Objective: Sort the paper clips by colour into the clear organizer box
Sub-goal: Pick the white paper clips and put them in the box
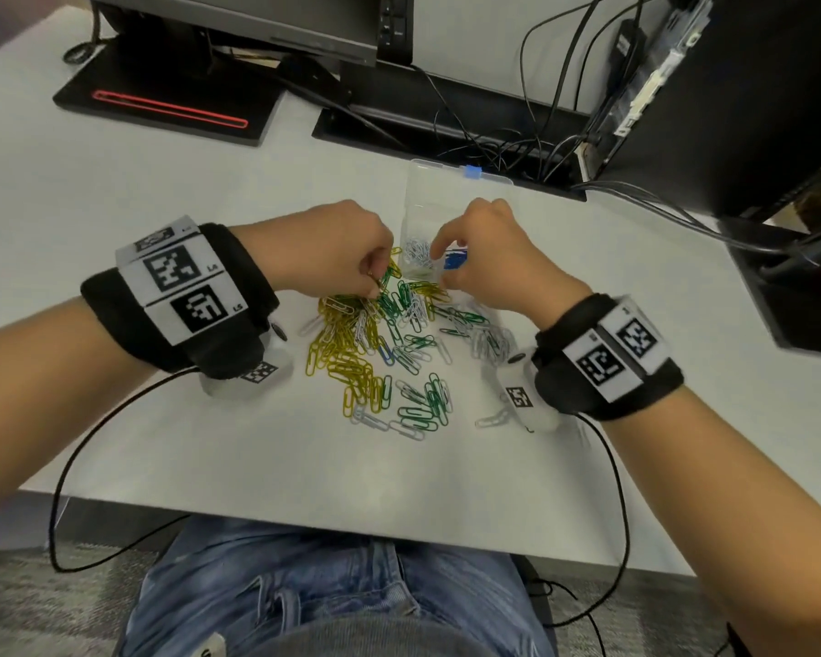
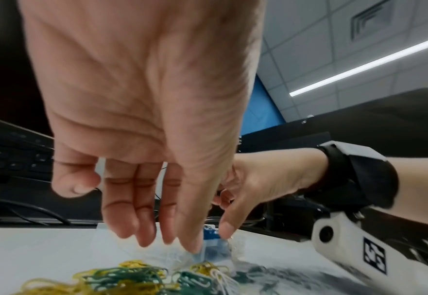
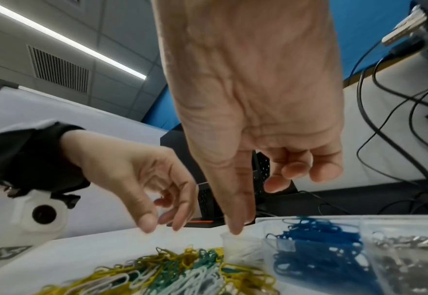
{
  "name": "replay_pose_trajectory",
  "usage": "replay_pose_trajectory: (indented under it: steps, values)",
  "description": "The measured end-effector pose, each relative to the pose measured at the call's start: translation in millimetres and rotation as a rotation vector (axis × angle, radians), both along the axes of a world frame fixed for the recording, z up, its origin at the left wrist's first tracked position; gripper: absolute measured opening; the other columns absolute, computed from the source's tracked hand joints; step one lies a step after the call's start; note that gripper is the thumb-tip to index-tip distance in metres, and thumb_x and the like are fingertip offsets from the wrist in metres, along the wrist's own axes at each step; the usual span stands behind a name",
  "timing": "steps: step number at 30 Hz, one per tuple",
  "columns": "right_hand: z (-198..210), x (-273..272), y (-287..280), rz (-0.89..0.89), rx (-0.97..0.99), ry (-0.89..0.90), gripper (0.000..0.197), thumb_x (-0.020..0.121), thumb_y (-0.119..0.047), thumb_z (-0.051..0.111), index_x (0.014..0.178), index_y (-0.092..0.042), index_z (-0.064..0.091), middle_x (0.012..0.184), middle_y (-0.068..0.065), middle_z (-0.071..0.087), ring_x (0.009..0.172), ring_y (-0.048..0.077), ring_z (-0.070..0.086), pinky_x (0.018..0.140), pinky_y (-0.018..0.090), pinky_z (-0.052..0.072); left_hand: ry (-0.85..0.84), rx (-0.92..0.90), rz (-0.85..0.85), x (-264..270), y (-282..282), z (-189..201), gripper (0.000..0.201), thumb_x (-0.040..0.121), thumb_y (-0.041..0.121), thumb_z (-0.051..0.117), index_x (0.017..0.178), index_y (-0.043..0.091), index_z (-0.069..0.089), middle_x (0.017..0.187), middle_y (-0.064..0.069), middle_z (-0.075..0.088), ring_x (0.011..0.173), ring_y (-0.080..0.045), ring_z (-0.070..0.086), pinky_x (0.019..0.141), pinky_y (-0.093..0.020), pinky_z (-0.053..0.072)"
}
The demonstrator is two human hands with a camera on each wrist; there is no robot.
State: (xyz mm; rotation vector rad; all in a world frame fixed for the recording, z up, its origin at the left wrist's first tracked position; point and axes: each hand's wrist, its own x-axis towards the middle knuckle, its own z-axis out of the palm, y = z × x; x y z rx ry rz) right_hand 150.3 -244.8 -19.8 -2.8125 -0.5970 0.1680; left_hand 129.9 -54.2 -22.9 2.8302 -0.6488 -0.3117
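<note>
A loose pile of yellow, green and white paper clips (image 1: pixel 380 343) lies mid-table, just in front of the clear organizer box (image 1: pixel 446 182). One of its compartments holds blue clips (image 3: pixel 316 249), and the one beside it holds silver-white clips (image 3: pixel 409 245). My left hand (image 1: pixel 375 289) hovers over the pile's far edge, thumb and fingertips (image 3: pixel 147 224) close together, and no clip shows between them. My right hand (image 1: pixel 442 263) is at the box's near corner. One straight digit touches the rim (image 3: pixel 235 233), the other fingers are loosely curled, and it holds nothing.
Black monitor bases (image 1: pixel 171 97) and a tangle of cables (image 1: pixel 517 144) stand behind the box. A dark computer case (image 1: pixel 731 111) sits at the right. The table's front edge (image 1: pixel 304 519) runs near my lap, and thin wires hang from both wrists.
</note>
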Motion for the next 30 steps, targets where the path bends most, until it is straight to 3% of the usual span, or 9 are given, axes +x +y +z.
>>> replay_pose_trajectory:
  steps: [7, 11, 14, 17, 20, 25, 30]
  values:
    - [-8.6, 10.2, 14.1, 0.017, -0.136, 0.054, 0.028, 0.084, -0.009, 0.06, 0.107, -0.021, 0.07, 0.107, 0.008, 0.051, 0.113, 0.029, 0.037, 0.086, 0.035, 0.041, 0.021, -0.192, 0.216, 31.0, -4.9, 7.3, 0.034, 0.085, 0.027, 0.068, 0.114, 0.011, 0.057, 0.09, 0.0, 0.064, 0.08, -0.017, 0.057, 0.065, -0.026, 0.037]
    - [-10.6, 11.9, 14.2, 0.008, -0.107, 0.044, 0.023, 0.085, -0.006, 0.062, 0.1, -0.019, 0.073, 0.107, 0.009, 0.056, 0.112, 0.028, 0.038, 0.087, 0.036, 0.043, 0.171, -0.32, 0.333, 50.4, -13.9, 1.7, 0.047, 0.09, 0.024, 0.063, 0.129, 0.007, 0.045, 0.08, 0.0, 0.069, 0.063, -0.006, 0.061, 0.056, -0.022, 0.042]
    - [-11.2, 15.1, 13.3, -0.005, -0.076, 0.064, 0.017, 0.083, -0.006, 0.066, 0.093, -0.018, 0.073, 0.105, 0.009, 0.058, 0.112, 0.027, 0.039, 0.084, 0.033, 0.042, 0.269, -0.358, 0.364, 59.5, -21.6, -4.1, 0.055, 0.09, 0.021, 0.063, 0.135, 0.003, 0.038, 0.08, -0.005, 0.072, 0.058, -0.009, 0.063, 0.056, -0.021, 0.045]
    - [-13.3, 17.3, 12.6, -0.001, -0.066, 0.091, 0.016, 0.082, -0.005, 0.066, 0.09, -0.017, 0.073, 0.105, 0.009, 0.058, 0.11, 0.026, 0.039, 0.079, 0.03, 0.038, 0.331, -0.382, 0.379, 63.7, -27.5, -7.7, 0.061, 0.09, 0.015, 0.063, 0.139, 0.001, 0.03, 0.081, -0.01, 0.073, 0.048, -0.008, 0.059, 0.054, -0.022, 0.045]
    - [-13.5, 19.0, 12.2, 0.006, -0.067, 0.111, 0.015, 0.082, -0.005, 0.066, 0.082, -0.02, 0.068, 0.104, 0.009, 0.055, 0.108, 0.025, 0.038, 0.076, 0.029, 0.034, 0.369, -0.402, 0.398, 64.4, -31.0, -10.6, 0.064, 0.09, 0.009, 0.062, 0.142, 0.001, 0.025, 0.076, -0.011, 0.07, 0.046, -0.011, 0.057, 0.044, -0.017, 0.045]
    - [-10.3, 25.2, 10.3, -0.021, -0.024, 0.214, 0.03, 0.079, -0.006, 0.069, 0.06, -0.024, 0.056, 0.087, 0.004, 0.059, 0.101, 0.024, 0.048, 0.078, 0.028, 0.041, 0.386, -0.449, 0.432, 64.6, -32.1, -12.5, 0.062, 0.09, 0.005, 0.06, 0.141, 0.002, 0.025, 0.067, -0.009, 0.065, 0.048, -0.015, 0.054, 0.036, -0.015, 0.041]
    - [-1.3, 26.3, 3.3, -0.061, 0.092, 0.224, 0.015, 0.082, -0.003, 0.064, 0.071, -0.013, 0.066, 0.081, 0.003, 0.064, 0.078, 0.011, 0.053, 0.065, 0.02, 0.04, 0.376, -0.44, 0.427, 64.9, -32.8, -15.7, 0.06, 0.09, 0.006, 0.06, 0.14, 0.003, 0.027, 0.066, -0.007, 0.066, 0.04, -0.009, 0.053, 0.038, -0.016, 0.042]
